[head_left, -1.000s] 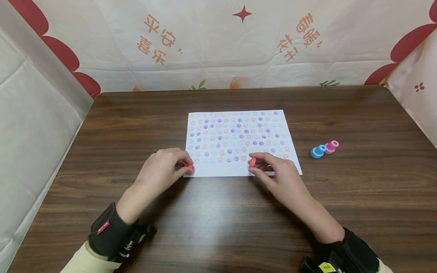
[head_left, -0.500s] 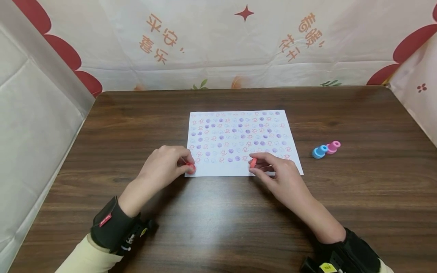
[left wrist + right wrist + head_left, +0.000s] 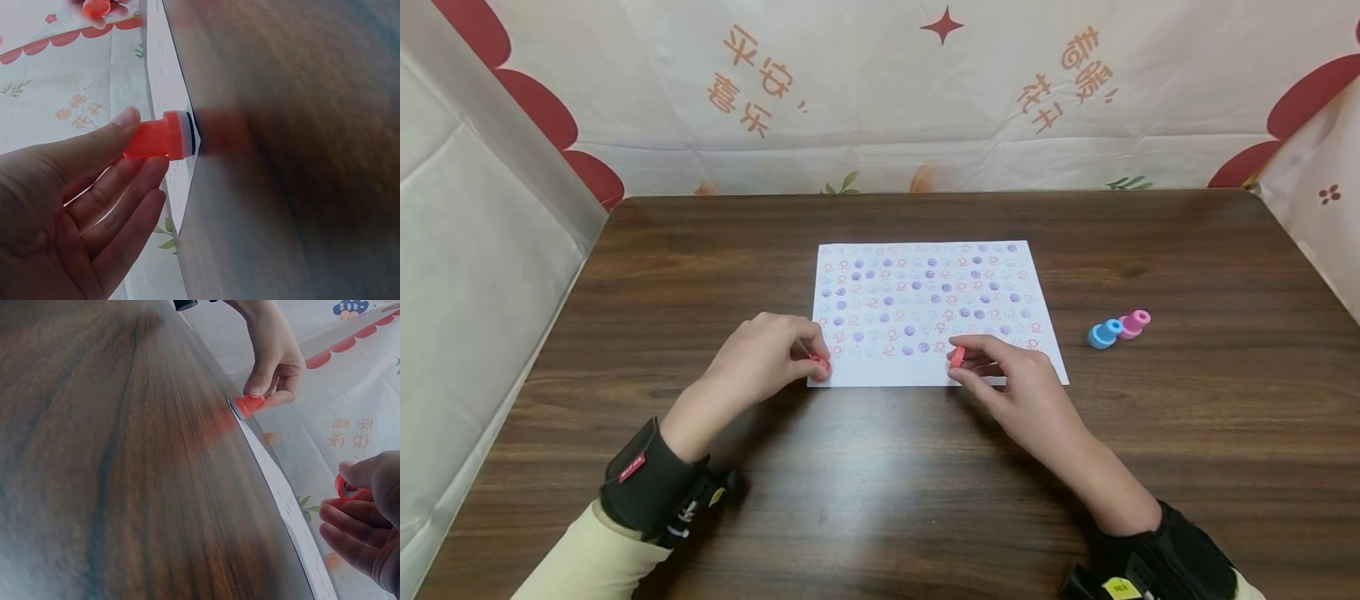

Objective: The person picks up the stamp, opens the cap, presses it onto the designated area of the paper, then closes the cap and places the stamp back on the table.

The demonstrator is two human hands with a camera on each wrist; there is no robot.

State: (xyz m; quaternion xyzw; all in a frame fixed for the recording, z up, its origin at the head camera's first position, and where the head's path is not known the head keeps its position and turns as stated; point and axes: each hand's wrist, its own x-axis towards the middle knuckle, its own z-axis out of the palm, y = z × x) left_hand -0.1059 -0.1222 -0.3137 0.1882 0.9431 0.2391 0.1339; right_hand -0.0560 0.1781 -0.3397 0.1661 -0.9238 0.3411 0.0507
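A sheet of white paper [image 3: 887,373] lies on the table, covered in rows of small red, purple and pale blue stamped marks, with a bare strip along its near edge. At the near left corner my left hand [image 3: 760,354] pinches a red stamp [image 3: 150,139] between thumb and fingers. Its flat end faces down at the paper; whether it touches is hard to tell. Over the near right part of the sheet, my right hand [image 3: 1018,383] pinches a small red cap [image 3: 957,357] by thumb and index finger. Seen in the right wrist view, the cap's hollow [image 3: 351,486] shows.
Right of the paper, a blue stamp [image 3: 1105,334] and a pink stamp [image 3: 1134,323] stand close together on the dark wooden table [image 3: 1210,400]. A white patterned cloth [image 3: 880,92] hangs behind the table's far edge.
The left hand and forearm have shifted slightly up and right, still pinching the red stamp at the paper's corner. The right hand stays with the cap. The whole head view has drifted a little.
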